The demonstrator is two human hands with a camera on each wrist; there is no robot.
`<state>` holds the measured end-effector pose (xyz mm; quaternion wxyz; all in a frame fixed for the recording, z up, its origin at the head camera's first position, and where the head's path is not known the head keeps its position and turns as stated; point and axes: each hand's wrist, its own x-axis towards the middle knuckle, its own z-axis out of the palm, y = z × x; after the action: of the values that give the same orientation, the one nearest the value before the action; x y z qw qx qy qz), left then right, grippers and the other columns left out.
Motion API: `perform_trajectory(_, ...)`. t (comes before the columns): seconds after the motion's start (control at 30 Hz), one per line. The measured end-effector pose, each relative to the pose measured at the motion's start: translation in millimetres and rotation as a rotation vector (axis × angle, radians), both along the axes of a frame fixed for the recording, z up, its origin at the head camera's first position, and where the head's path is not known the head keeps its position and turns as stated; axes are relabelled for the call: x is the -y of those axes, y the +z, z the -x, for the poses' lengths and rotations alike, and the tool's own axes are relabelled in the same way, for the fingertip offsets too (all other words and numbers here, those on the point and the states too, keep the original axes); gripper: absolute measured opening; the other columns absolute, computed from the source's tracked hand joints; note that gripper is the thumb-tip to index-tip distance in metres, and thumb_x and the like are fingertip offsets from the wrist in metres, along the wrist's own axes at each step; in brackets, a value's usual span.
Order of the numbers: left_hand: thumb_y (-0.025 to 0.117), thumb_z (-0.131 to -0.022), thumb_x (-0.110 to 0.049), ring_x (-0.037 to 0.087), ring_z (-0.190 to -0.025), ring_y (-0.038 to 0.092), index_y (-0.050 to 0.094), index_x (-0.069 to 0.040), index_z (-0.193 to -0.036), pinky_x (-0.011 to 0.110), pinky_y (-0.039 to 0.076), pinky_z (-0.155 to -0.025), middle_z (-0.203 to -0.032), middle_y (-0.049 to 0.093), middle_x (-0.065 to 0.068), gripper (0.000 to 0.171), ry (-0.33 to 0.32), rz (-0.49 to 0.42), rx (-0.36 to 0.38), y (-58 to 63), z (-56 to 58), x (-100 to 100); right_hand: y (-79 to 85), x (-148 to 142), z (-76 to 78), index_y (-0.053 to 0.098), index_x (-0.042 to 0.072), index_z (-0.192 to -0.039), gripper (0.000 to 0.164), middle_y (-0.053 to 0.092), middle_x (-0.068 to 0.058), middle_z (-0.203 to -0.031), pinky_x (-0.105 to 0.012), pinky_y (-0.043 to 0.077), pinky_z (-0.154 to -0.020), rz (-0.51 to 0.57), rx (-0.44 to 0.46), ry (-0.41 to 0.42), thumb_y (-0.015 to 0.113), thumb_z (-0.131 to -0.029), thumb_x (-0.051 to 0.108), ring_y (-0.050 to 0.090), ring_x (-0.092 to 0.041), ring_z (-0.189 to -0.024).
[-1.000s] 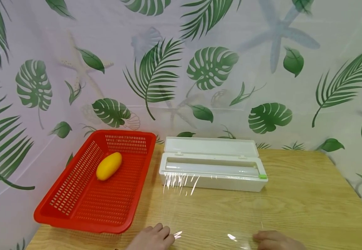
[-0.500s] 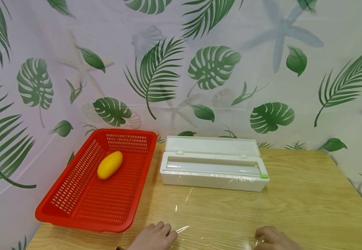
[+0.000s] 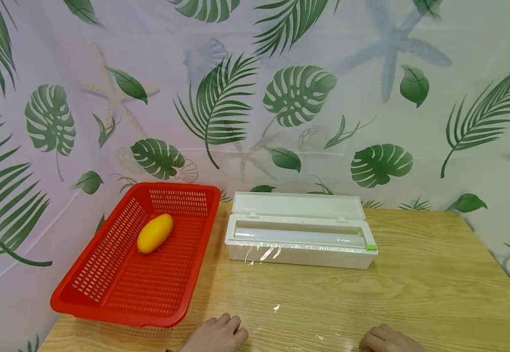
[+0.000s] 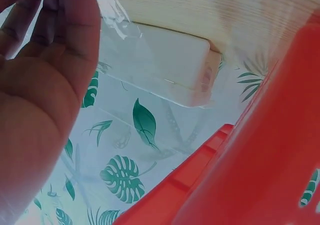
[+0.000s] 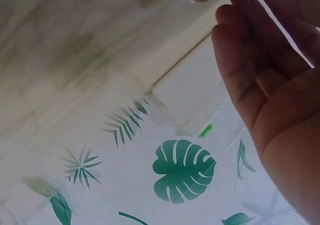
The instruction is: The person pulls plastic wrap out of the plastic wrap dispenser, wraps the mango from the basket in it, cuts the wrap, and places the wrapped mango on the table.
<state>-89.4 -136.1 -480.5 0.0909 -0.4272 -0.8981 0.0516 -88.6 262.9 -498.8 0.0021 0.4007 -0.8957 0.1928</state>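
A sheet of clear cling film (image 3: 276,308) stretches from a white dispenser box (image 3: 299,255) toward me, seen mainly by its glints. My left hand (image 3: 217,336) pinches its near edge on the left, and my right hand (image 3: 388,339) pinches it on the right. In the left wrist view, crinkled film (image 4: 114,10) runs from beside the curled fingers. The right wrist view has a bright film edge (image 5: 282,27) crossing the fingers. Inside the box lies the white film roll (image 3: 299,235), under a raised lid (image 3: 299,205). Both fingertips' exact contact is partly hidden.
Left of the film stands a red perforated basket (image 3: 183,305), close to my left hand, with a yellow oblong fruit (image 3: 155,233) in it. A leaf-patterned cloth (image 3: 237,166) hangs behind the wooden table (image 3: 435,274). A green piece (image 3: 371,247) sits at the box's right end.
The glints on the film have shifted, and fewer long creases show in front of the box. My right hand's fingers look more curled; both hands stay in nearly the same place.
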Motion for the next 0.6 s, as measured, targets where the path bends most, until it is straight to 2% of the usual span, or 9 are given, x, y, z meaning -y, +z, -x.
perform_trajectory(0.13, 0.045, -0.089, -0.061, 0.008, -0.065, 0.046, 0.059, -0.018, -0.087, 0.020, 0.033, -0.049, -0.073, 0.047, -0.006, 0.046, 0.023, -0.014, 0.039, -0.9, -1.1, -0.1, -8.7, -2.3, 5.1, 0.061, 0.022, -0.084, 0.012, 0.050, 0.012, -0.089, -0.016, 0.037, -0.055, 0.097, -0.126, 0.116, 0.070, -0.085, 0.030, 0.041, 0.005, -0.076)
perform_trajectory(0.2, 0.045, -0.089, -0.061, 0.007, -0.065, 0.045, 0.060, -0.018, -0.087, 0.019, 0.032, -0.049, -0.074, 0.047, -0.006, 0.045, 0.026, -0.020, 0.049, -1.7, -1.6, 0.5, -11.6, -2.9, 5.7, 0.062, 0.022, -0.085, 0.010, 0.049, 0.009, -0.090, -0.015, 0.035, -0.056, 0.119, -0.159, 0.136, 0.071, -0.084, 0.027, 0.039, 0.005, -0.076)
perform_trajectory(0.3, 0.047, -0.089, -0.058, 0.008, -0.068, 0.044, 0.059, -0.019, -0.086, 0.018, 0.032, -0.049, -0.078, 0.046, -0.005, 0.041, 0.018, -0.016, 0.006, -4.3, -2.0, 1.5, -12.7, -2.0, 3.0, 0.061, 0.025, -0.086, 0.011, 0.047, 0.009, -0.092, -0.014, 0.034, -0.055, 0.125, -0.151, 0.095, 0.071, -0.083, 0.028, 0.037, 0.006, -0.077)
perform_trajectory(0.4, 0.047, -0.088, -0.058, 0.008, -0.068, 0.041, 0.058, -0.021, -0.083, 0.016, 0.030, -0.048, -0.080, 0.042, -0.005, 0.039, 0.017, -0.032, -0.049, -7.7, -2.3, 2.3, -11.7, 0.5, 0.2, 0.060, 0.028, -0.086, 0.015, 0.047, 0.011, -0.092, -0.013, 0.034, -0.055, 0.137, -0.182, 0.060, 0.074, -0.080, 0.030, 0.037, 0.006, -0.077)
perform_trajectory(0.53, 0.046, -0.088, -0.058, 0.008, -0.069, 0.037, 0.057, -0.021, -0.079, 0.015, 0.027, -0.048, -0.082, 0.038, -0.005, 0.039, 0.028, -0.066, -0.060, -10.6, -2.0, 2.5, -10.5, 3.1, 0.1, 0.060, 0.026, -0.084, 0.022, 0.046, 0.012, -0.092, -0.008, 0.033, -0.058, 0.177, -0.218, 0.047, 0.079, -0.074, 0.026, 0.039, 0.006, -0.078)
perform_trajectory(0.6, 0.047, -0.087, -0.057, 0.009, -0.069, 0.036, 0.056, -0.021, -0.078, 0.015, 0.026, -0.048, -0.082, 0.038, -0.005, 0.039, 0.033, -0.074, -0.048, -10.9, -1.8, 2.7, -8.7, 3.0, -0.6, 0.060, 0.023, -0.085, 0.022, 0.046, 0.012, -0.092, -0.008, 0.034, -0.057, 0.183, -0.184, 0.032, 0.079, -0.074, 0.025, 0.041, 0.006, -0.078)
